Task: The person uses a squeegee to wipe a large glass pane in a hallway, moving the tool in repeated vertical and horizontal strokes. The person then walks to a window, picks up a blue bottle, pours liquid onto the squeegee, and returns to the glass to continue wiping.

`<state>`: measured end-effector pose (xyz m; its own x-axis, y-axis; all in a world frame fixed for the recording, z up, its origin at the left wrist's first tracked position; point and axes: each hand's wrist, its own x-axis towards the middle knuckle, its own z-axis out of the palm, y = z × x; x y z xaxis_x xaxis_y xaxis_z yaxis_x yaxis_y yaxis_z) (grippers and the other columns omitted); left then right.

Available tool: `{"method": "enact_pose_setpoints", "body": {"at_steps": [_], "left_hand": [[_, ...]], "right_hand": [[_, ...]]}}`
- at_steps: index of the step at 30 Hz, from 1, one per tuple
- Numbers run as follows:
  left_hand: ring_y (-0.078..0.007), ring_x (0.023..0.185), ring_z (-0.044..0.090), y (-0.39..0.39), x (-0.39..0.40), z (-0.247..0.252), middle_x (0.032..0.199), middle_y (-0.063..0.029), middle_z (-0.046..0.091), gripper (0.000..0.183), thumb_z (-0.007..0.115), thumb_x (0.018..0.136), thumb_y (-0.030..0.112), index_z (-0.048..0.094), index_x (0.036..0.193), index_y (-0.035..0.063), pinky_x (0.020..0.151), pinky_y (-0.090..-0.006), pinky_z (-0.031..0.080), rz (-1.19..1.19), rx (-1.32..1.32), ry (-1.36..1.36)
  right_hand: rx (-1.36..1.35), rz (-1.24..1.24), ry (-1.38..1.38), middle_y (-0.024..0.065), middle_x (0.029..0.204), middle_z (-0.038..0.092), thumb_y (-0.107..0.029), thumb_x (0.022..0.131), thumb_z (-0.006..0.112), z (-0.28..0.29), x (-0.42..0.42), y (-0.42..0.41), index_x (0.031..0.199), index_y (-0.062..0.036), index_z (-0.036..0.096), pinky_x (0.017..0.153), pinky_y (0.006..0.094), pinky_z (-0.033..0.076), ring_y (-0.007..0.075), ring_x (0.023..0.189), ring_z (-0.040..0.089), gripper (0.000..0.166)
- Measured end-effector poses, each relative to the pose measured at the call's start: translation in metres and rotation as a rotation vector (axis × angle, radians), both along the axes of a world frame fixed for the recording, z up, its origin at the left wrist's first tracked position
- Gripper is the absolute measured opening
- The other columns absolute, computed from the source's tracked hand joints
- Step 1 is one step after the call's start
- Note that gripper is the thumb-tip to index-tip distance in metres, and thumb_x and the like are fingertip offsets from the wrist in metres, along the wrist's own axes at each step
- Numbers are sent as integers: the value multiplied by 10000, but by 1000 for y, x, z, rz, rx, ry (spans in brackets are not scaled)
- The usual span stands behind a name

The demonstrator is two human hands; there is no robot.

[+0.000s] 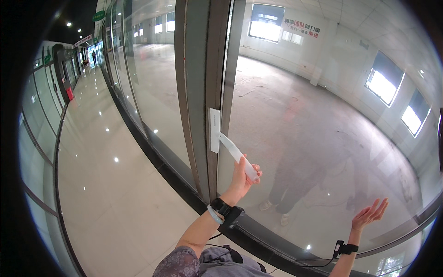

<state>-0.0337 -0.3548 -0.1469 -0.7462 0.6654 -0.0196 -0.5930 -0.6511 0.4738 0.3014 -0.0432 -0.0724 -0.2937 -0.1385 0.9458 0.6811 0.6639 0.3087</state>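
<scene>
My left hand [244, 176] is wrapped around the handle of a white T-shaped squeegee [235, 149]. The squeegee's head stands roughly upright against the dark metal post [213, 83] between two glass panes. Whether its blade touches the post I cannot tell. Off to the right, my right hand [370, 215] is raised in front of the large glass pane [297, 166], palm up, its fingers spread and holding nothing.
A dark sill [159, 166] runs along the foot of the glass. To the left lies a shiny tiled corridor [104, 180] with glass partitions [41, 145]. Far down it is a person [93, 57]. Cables [318, 266] hang from the straps on my wrists.
</scene>
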Motion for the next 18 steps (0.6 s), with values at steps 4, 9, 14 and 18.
{"method": "enact_pose_setpoints", "body": {"at_steps": [4,9,14,18], "left_hand": [[-199,758,610,25,60,-16,817,-99,581,436,424,1001,504,274,1289,213,598,-317,477,1,-166,178],[-199,608,607,45,176,-62,783,-119,560,376,415,1024,418,201,1241,197,463,-277,439,-303,-229,322],[-167,557,576,44,121,-57,718,-88,525,253,381,1048,300,246,1179,131,455,-279,440,-160,-228,380],[-145,530,555,30,43,33,643,-46,509,249,413,1042,230,274,1180,76,473,-302,453,301,-589,1049]], "right_hand": [[-21,-1,-10,216,1524,305,-139,1021,292,-4,3,4,1459,-47,359,1087,493,271,403,1392,297,452],[-11,6,-16,225,1514,317,-130,1021,297,0,0,3,1451,-41,364,1084,498,275,412,1389,298,444],[-10,22,-14,226,1514,313,-134,1021,306,-1,2,6,1442,-40,368,1081,499,277,427,1380,303,435],[-21,9,-14,225,1517,307,-137,1021,312,-6,4,9,1439,-44,371,1076,503,278,430,1377,306,433]]}}
